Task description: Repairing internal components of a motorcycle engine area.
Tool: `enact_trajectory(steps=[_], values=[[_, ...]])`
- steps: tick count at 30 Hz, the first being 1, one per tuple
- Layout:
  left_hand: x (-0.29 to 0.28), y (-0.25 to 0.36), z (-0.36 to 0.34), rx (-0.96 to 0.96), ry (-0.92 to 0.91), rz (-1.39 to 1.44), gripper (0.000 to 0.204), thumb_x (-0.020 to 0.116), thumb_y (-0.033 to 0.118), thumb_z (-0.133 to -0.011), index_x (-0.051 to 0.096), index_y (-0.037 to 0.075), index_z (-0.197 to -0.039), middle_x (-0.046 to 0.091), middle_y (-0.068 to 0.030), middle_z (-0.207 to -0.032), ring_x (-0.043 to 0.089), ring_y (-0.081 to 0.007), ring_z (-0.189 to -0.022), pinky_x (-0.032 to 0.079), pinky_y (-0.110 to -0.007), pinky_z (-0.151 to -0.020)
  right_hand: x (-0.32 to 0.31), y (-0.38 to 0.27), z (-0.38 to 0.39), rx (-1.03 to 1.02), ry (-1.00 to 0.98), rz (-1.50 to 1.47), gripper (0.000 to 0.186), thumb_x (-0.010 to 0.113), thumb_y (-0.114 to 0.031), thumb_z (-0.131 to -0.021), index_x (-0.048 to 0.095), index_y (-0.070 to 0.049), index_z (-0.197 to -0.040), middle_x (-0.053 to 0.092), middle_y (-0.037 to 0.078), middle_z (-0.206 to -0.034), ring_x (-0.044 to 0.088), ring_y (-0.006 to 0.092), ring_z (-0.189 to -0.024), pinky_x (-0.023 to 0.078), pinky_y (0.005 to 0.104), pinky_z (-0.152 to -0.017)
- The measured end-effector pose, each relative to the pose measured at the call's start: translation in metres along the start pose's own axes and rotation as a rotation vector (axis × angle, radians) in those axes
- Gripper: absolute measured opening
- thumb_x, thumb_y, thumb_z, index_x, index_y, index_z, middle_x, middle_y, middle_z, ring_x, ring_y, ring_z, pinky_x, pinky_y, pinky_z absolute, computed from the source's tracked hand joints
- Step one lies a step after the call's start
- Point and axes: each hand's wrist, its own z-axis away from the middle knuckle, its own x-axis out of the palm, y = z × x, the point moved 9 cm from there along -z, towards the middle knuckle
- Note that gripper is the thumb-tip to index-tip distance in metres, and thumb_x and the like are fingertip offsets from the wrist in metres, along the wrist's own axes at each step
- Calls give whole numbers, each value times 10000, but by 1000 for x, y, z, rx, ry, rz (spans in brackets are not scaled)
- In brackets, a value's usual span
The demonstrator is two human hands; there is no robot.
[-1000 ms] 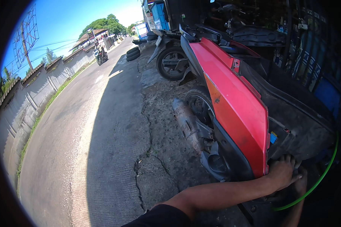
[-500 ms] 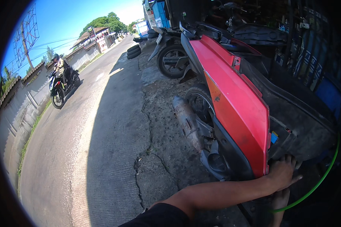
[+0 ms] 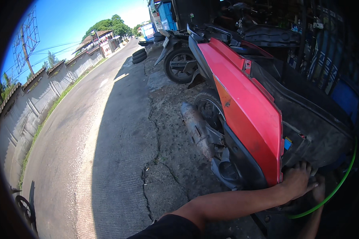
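A motor scooter with a red side panel (image 3: 249, 107) stands on my right. My left hand (image 3: 298, 181) reaches across to the dark parts by the panel's near end. Its fingers curl over them and the thumb points toward my right hand (image 3: 318, 190), which comes up from below beside it. The right fingertips are lost in shadow, and so is whatever lies between the hands. A bright green hose or cable (image 3: 339, 186) curves past my right wrist. Just beyond my left fingers is a small blue piece (image 3: 288, 143) on the black body (image 3: 319, 137).
Left of the scooter's rusty exhaust muffler (image 3: 197, 129) runs cracked concrete (image 3: 123, 175), then the road. Another motorbike's wheel (image 3: 180, 65) and stacked tyres (image 3: 139, 55) stand farther off. A passing motorbike's wheel (image 3: 24, 207) shows at the lower left edge.
My right hand has moved up and to the right, closer to the left fingers. The left hand stays nearly in place. The passing motorbike has come nearer, mostly out of view at lower left.
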Motion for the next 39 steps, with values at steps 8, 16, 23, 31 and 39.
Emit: enact_trajectory(steps=[8,16,23,31,39], values=[[3,-7,-1,-31,-51,26,677,557,557,-883,542,-28,-1223,563,-193,-1134,556,-304,-1079,522,-403,-812,40,-37,24,67,-111,-2,329,508,-223,-959,593,50,-1121,648,139,-1039,587,215,-957,473,368,-840],[-2,-4,0,-19,-89,36,669,554,554,-891,526,-12,-1246,543,-188,-1129,554,-308,-1080,526,-388,-817,80,-67,75,89,85,-429,413,473,-246,-1000,519,110,-1204,635,152,-1109,613,208,-972,479,339,-853],[1,1,-2,-13,-8,40,654,577,547,-875,564,-29,-1185,561,-187,-1094,575,-301,-1032,528,-384,-777,5,-26,3,-56,38,7,231,534,-118,-882,618,66,-993,669,126,-918,598,175,-833,486,342,-727],[1,-5,-4,-50,-10,20,663,580,552,-870,590,-56,-1134,582,-195,-1082,583,-299,-1019,527,-377,-776,25,-23,-5,-130,-85,-49,368,553,-272,-902,604,44,-1082,655,150,-1039,595,213,-944,478,403,-805],[4,-4,0,-36,-128,15,637,550,560,-885,539,57,-1277,542,-180,-1185,562,-290,-1057,524,-411,-782,77,-80,85,114,171,-146,555,462,-426,-973,564,90,-1151,653,210,-1097,640,285,-949,472,427,-821]])
